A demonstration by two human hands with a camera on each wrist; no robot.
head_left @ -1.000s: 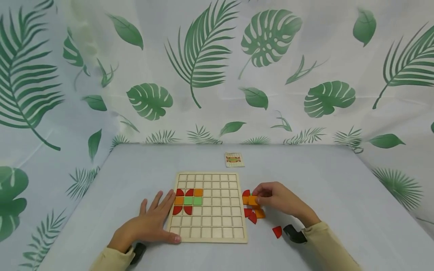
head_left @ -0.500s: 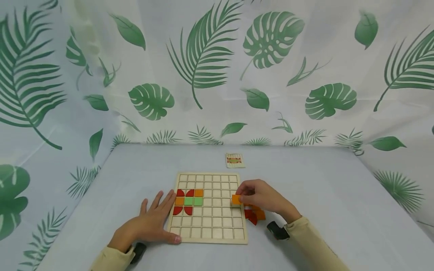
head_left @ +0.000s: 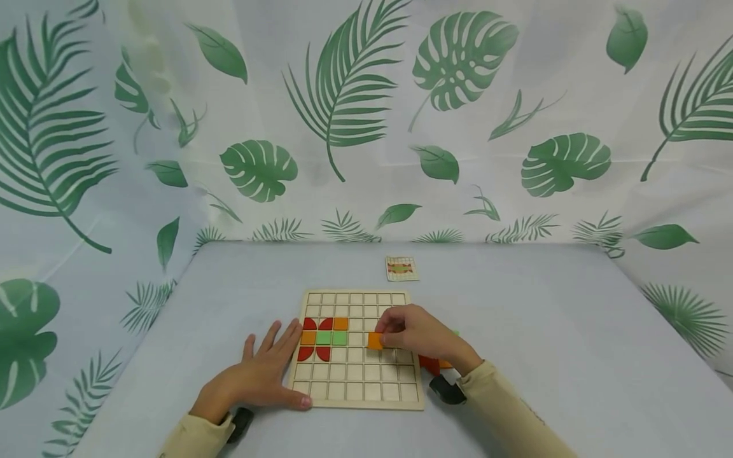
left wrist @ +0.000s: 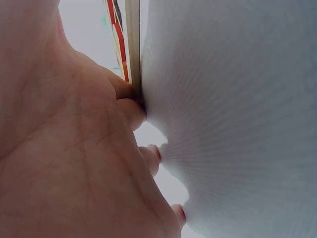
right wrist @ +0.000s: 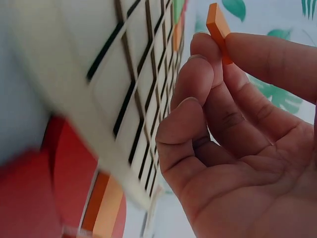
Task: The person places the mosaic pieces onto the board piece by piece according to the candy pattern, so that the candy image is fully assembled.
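A square wooden grid board (head_left: 355, 397) lies on the table, its left part holding red quarter-circle pieces (head_left: 306, 353), orange squares (head_left: 340, 324) and green squares (head_left: 324, 338). My right hand (head_left: 424, 334) is over the board's right half, pinching an orange square tile (head_left: 375, 341) between thumb and fingers. In the right wrist view that tile (right wrist: 218, 29) is held edge-on, above the grid. My left hand (head_left: 260, 375) lies spread at the board's left side, thumb on the near left corner and fingertips along the left edge. The left wrist view shows its fingers touching the board's side (left wrist: 132, 44).
Loose red pieces (head_left: 429, 364) and orange ones lie right of the board, partly hidden by my right hand and wrist. A small pattern card (head_left: 402, 268) lies beyond the board. A leaf-printed curtain (head_left: 355, 127) rises behind the table.
My right hand has picked the orange tile from the loose pieces and carried it left, over the board's right half. My left hand has kept its place on the board's edge.
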